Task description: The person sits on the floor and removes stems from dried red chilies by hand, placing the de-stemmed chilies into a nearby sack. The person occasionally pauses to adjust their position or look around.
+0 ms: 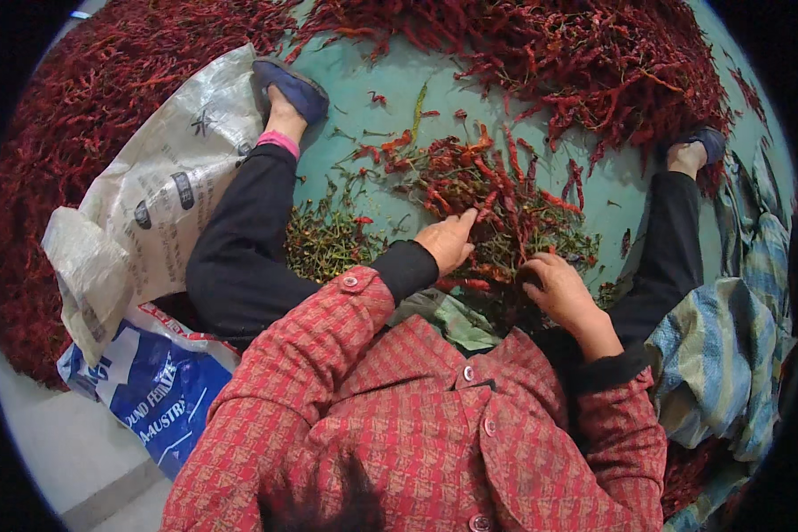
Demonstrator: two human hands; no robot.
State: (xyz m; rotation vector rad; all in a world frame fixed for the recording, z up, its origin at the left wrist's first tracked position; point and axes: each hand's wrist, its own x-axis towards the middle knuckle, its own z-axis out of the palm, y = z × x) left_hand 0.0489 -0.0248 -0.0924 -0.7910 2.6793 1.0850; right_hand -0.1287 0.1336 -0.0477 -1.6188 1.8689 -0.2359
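A loose heap of dried red chilies and stems (499, 186) lies between my legs on a green sheet. My left hand (447, 241) is at the heap's left side, its index finger stretched against the red chilies and its fingers apart. My right hand (560, 287) is bent over the near right part, fingertips beside the lower end of a long dried red chili (520, 223). Whether they pinch its stem cannot be made out. Left of my left hand is a separate pile of greenish-brown stems (329, 243).
Large mounds of dried red chilies lie at the left (60, 166) and far side (572, 60) of the green sheet (366, 86). A white woven sack (166, 179) and a blue printed bag (166, 386) flank my left leg; a striped woven sack (711, 352) is at right.
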